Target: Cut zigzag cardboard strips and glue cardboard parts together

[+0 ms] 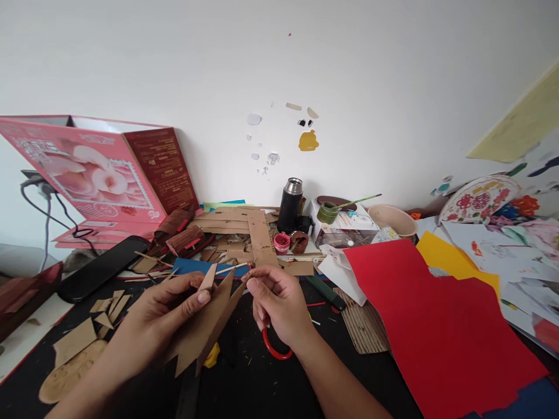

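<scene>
My left hand [174, 308] is closed, its thumb pressing a small strip of cardboard against a larger folded brown cardboard piece [198, 334] with jagged ends. Opposite it, my right hand [277, 299] pinches the upper right edge of that same cardboard between thumb and fingers. Below my right palm shows a red ring-shaped handle [277, 352]; whether the hand holds it or it lies on the table cannot be seen. A thin pale stick [231, 267] with a red end appears behind the cardboard, between the hands.
Cardboard scraps [109, 308] lie at left on the black tabletop [244, 384]. A pink box [96, 174] stands behind them. Toward the wall are a black thermos [290, 206], a red paint pot [282, 243] and a green paint jar [327, 213]. Red paper [428, 320] covers the right side.
</scene>
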Tool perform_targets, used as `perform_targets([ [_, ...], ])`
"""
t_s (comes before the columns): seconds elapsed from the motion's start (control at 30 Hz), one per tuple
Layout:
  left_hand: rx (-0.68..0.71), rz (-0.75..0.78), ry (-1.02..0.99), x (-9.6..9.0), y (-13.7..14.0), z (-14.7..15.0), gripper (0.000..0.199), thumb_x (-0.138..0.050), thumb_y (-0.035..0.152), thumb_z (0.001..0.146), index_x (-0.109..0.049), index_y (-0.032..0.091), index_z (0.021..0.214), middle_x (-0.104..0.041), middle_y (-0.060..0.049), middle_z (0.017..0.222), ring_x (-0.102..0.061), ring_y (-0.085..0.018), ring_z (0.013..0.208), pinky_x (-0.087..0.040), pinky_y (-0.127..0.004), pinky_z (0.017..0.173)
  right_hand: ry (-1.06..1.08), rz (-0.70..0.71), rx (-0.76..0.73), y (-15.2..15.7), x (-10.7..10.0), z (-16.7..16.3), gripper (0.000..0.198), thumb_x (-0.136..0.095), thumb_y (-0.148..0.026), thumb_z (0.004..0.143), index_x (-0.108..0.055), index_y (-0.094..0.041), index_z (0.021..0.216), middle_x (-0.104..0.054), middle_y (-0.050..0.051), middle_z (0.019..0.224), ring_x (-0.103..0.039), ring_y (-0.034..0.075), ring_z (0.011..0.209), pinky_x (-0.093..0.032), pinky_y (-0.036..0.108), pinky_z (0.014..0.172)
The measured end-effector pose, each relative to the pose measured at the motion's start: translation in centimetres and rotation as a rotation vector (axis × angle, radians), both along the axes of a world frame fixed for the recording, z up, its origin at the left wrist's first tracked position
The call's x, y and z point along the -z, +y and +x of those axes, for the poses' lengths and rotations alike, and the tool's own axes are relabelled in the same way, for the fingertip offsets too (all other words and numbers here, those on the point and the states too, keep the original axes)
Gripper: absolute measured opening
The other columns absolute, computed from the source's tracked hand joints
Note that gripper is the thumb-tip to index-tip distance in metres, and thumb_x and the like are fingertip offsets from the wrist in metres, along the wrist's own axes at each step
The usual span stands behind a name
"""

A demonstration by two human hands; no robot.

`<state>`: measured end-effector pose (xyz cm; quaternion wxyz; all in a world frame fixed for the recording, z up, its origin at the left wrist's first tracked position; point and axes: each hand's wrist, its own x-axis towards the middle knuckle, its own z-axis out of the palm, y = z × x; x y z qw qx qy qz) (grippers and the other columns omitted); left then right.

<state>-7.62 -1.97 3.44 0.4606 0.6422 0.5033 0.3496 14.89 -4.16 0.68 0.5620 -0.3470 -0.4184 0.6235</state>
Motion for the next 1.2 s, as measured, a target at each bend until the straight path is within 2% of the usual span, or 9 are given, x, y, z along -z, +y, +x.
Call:
perform_targets([
  [0.33,0.02,0.027,0.022,0.0,0.0,0.0,0.06,-0.078,0.077,0.08,-0.089,0.026,0.109,-0.085,-0.009,0.112,-0.077,-0.031,0.106,-0.061,-0.036,0.096,-0.059,0.034,0.044,-0.1,0.0,0.0,0.041,-0.083,-0.057,0.088,-0.074,-0.018,0.093,-0.05,-0.01,0.051,-0.044,0.006,0.033,-0.028,0.019,0.035],
  [0.47,0.01,0.033,0.038,0.1,-0.1,-0.2,0.061,-0.077,0.079,0.08,-0.089,0.026,0.108,-0.085,-0.009,0.11,-0.078,-0.03,0.099,-0.061,-0.033,0.089,-0.058,0.042,0.038,-0.2,0.0,0.0,0.043,-0.083,-0.059,0.088,-0.074,-0.018,0.094,-0.047,-0.011,0.049,-0.044,0.007,0.034,-0.029,0.019,0.035],
  [0.6,0.002,0.028,0.021,0.0,-0.2,-0.4,0.057,-0.079,0.076,0.08,-0.089,0.027,0.108,-0.086,-0.009,0.111,-0.079,-0.031,0.105,-0.061,-0.034,0.094,-0.031,0.033,-0.004,-0.2,0.2,0.0,0.048,-0.083,-0.064,0.087,-0.072,-0.019,0.096,-0.049,-0.01,0.048,-0.045,0.008,0.034,-0.032,0.019,0.036],
  [0.73,0.029,0.098,0.019,-0.6,-0.3,-0.3,0.05,-0.078,0.07,0.084,-0.089,0.028,0.108,-0.086,-0.009,0.109,-0.08,-0.03,0.102,-0.062,-0.032,0.091,-0.039,0.011,-0.045,-0.2,0.5,-0.2,0.05,-0.084,-0.065,0.086,-0.072,-0.018,0.1,-0.053,-0.009,0.049,-0.046,0.009,0.035,-0.033,0.019,0.036],
  [0.9,0.069,0.241,0.063,-1.0,-0.8,0.1,0.039,-0.076,0.059,0.09,-0.088,0.03,0.111,-0.086,-0.007,0.107,-0.081,-0.026,0.093,-0.062,-0.027,0.084,-0.073,0.006,-0.03,-0.2,0.4,-0.2,0.05,-0.084,-0.066,0.085,-0.072,-0.018,0.095,-0.052,-0.01,0.05,-0.045,0.008,0.036,-0.033,0.019,0.038],
  [1.2,0.049,0.244,0.091,-2.0,-0.9,0.6,0.042,-0.073,0.061,0.09,-0.088,0.025,0.105,-0.086,-0.009,0.103,-0.08,-0.027,0.092,-0.064,-0.028,0.081,-0.062,-0.005,-0.029,-0.2,0.2,-0.3,0.055,-0.082,-0.071,0.084,-0.069,-0.018,0.093,-0.052,-0.01,0.047,-0.046,0.009,0.035,-0.033,0.019,0.037],
])
